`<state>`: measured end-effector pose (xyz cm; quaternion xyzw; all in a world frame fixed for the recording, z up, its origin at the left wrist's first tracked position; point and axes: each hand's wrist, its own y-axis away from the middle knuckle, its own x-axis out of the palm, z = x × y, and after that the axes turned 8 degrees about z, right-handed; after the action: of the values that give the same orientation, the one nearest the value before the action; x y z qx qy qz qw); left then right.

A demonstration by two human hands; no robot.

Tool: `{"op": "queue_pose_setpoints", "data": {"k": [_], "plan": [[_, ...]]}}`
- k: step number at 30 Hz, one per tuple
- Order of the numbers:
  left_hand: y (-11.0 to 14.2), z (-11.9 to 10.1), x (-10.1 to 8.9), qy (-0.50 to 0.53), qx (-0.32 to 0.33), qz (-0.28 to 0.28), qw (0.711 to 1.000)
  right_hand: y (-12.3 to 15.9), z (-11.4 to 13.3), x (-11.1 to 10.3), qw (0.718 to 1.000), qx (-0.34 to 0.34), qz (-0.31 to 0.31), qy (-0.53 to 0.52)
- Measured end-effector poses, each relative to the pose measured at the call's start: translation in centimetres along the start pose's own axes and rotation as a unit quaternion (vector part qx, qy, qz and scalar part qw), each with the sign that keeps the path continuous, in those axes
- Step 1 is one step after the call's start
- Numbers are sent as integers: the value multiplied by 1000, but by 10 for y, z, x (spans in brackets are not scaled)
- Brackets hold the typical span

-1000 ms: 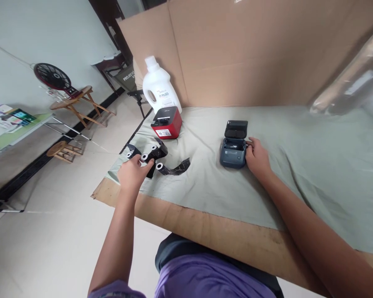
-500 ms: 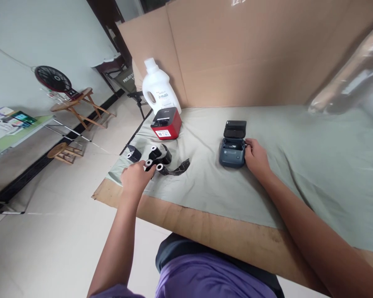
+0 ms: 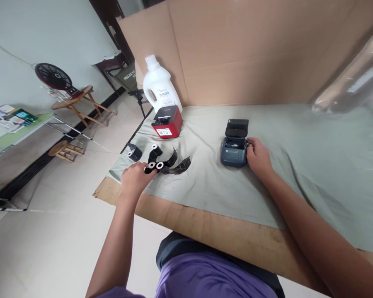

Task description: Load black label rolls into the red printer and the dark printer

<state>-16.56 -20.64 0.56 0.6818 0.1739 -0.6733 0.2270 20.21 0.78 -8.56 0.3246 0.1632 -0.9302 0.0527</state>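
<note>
My left hand [image 3: 136, 177] is closed around a small black label roll [image 3: 151, 165] with a white core. Beside it, touching or nearly so, is another black roll [image 3: 160, 166], its dark strip [image 3: 182, 166] trailing right. Just behind lies a third black roll [image 3: 154, 150], while a dark blue-black roll [image 3: 134, 154] stands apart at the left. My right hand [image 3: 258, 155] grips the right side of a dark blue portable label printer [image 3: 233, 157]. The printer's black lid [image 3: 237, 127] is raised, exposing the compartment inside. Some fingertips are hidden behind the printer.
A red and black printer [image 3: 170, 124] and a white detergent bottle [image 3: 162, 89] stand at the back left. Brown cardboard [image 3: 236, 54] walls off the rear. Grey-green cloth [image 3: 202, 178] covers the table, with a bare wooden edge [image 3: 205, 218] nearest me.
My left hand has shifted the held roll slightly right, up against the neighbouring roll. Its loose strip has swung right. My right hand stays on the printer; the view has tilted slightly.
</note>
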Motion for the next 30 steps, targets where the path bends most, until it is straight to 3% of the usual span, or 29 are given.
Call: {"op": "queue_pose_setpoints", "data": {"k": [4, 8, 14, 17, 19, 22, 24, 26, 30], "plan": [[-3, 4, -11, 49, -3, -29, 998, 0, 1, -1, 1000, 4, 5, 5], [-32, 5, -23, 68, 6, -64, 996, 0, 2, -1, 1000, 6, 5, 9], [-100, -5, -17, 44, 58, 22, 997, 0, 3, -2, 1000, 5, 9, 13], [-118, -6, -15, 36, 84, 55, 994, 0, 4, -3, 1000, 15, 12, 12], [-119, -2, -20, 65, 100, 30, 992, 0, 4, -4, 1000, 19, 14, 4], [-109, 4, -39, 170, 106, -66, 977, -1, 1, -3, 1000, 16, 12, -22], [-97, 0, -54, 291, 120, -125, 941, -1, 1, -3, 999, 14, 5, -41], [-85, -15, -66, 437, 155, -141, 875, -2, 8, -6, 999, 7, -18, -47], [-62, -79, -65, 639, 220, -55, 735, -1, 51, -30, 994, -83, -43, -49]]}}
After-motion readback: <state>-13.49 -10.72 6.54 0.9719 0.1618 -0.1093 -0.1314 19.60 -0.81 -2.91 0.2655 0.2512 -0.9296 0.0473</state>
